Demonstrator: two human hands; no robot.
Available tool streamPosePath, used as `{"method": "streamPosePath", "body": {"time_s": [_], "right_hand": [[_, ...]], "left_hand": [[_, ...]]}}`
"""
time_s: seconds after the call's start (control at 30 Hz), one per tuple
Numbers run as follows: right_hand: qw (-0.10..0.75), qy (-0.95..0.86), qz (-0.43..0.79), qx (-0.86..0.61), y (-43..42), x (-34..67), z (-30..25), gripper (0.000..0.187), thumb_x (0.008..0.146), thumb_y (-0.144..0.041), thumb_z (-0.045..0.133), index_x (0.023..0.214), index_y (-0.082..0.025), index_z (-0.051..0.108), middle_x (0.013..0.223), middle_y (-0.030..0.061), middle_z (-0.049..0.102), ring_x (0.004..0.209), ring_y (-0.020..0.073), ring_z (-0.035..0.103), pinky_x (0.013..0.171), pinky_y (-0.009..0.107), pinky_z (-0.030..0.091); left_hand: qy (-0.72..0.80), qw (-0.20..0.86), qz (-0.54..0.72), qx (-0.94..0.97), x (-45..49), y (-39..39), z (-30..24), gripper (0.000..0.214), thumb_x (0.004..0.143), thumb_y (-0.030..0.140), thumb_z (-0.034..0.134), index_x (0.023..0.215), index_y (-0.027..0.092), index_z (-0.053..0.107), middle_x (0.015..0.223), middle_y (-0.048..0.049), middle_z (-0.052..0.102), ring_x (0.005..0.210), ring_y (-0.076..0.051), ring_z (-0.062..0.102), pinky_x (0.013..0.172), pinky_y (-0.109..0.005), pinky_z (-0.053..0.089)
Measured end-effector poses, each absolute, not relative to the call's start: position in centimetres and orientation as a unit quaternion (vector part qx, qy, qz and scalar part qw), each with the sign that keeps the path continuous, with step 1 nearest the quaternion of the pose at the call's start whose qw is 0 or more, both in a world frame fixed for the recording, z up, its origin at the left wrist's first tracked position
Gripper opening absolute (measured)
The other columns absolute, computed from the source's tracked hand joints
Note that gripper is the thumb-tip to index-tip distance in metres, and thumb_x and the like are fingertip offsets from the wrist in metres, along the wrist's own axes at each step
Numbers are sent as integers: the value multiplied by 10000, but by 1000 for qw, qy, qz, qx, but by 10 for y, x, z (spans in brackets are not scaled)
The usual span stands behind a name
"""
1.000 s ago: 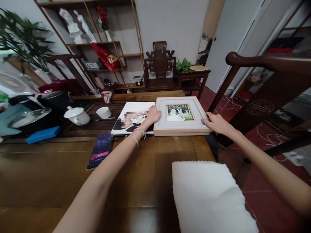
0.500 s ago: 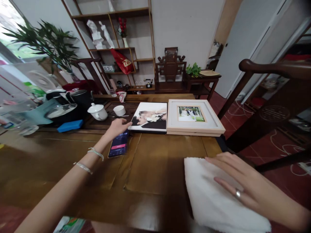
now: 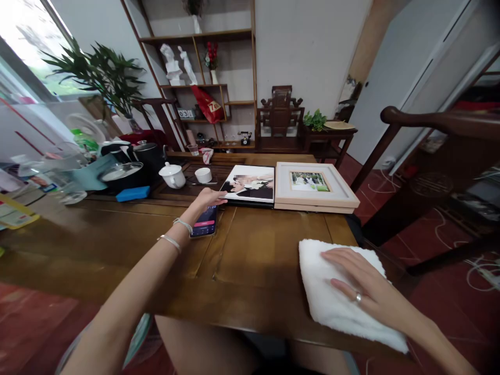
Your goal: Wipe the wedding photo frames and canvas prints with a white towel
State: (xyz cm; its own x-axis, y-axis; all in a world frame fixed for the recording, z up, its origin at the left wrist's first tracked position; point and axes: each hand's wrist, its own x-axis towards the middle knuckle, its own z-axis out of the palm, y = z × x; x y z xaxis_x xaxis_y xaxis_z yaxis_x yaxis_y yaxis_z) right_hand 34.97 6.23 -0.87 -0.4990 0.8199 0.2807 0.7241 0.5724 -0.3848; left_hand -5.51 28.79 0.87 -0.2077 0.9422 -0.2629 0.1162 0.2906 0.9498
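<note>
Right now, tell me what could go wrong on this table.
The left hand, at the photo panel's corner, might nudge the phone, which it partly hides. The white towel under the right hand lies close to the table's edge and could slip off if pushed.

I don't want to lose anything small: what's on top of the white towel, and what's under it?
The right hand rests on top of the white towel. The wooden table shows beside it; whatever lies directly beneath is covered and cannot be seen.
</note>
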Motion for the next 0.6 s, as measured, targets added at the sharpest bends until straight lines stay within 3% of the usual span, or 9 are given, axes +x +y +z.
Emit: {"method": "streamPosePath", "body": {"time_s": [0.17,0.3,0.4,0.53,0.6], "right_hand": [[210,-858,122,-453,65,351,-10,431,906,-389,534,1319,-280,479,1302,80,562,1208,252,503,1007,468,441],[214,-857,122,-453,68,352,-12,416,911,-380,527,1312,-279,480,1295,80,566,1203,247,507,1007,468,438],[209,-859,115,-453,70,351,-13,440,912,-387,527,1332,-275,458,1311,87,557,1215,246,501,1013,467,434],[178,-865,94,-459,64,354,-10,561,894,-426,546,1408,-278,375,1378,96,511,1246,260,487,1010,471,445],[149,-874,75,-456,53,359,-8,730,840,-497,599,1464,-276,292,1442,98,446,1290,294,444,1011,486,447]], "left_hand": [[597,523,518,319,-43,290,3,130,767,54,701,750,80,575,678,-85,657,617,-140,684,640,-243,606],[570,527,578,251,-30,294,1,159,805,-8,628,860,98,524,732,-46,652,639,-140,683,689,-389,626],[553,518,616,215,-26,296,4,161,820,-22,593,882,103,513,760,-41,657,675,-145,690,714,-432,621],[533,497,656,198,-35,287,16,118,836,-10,566,827,102,532,700,-27,645,653,-140,690,713,-399,624],[523,486,672,198,-47,275,25,106,852,5,547,815,104,537,692,-24,651,641,-131,691,710,-372,623]]}}
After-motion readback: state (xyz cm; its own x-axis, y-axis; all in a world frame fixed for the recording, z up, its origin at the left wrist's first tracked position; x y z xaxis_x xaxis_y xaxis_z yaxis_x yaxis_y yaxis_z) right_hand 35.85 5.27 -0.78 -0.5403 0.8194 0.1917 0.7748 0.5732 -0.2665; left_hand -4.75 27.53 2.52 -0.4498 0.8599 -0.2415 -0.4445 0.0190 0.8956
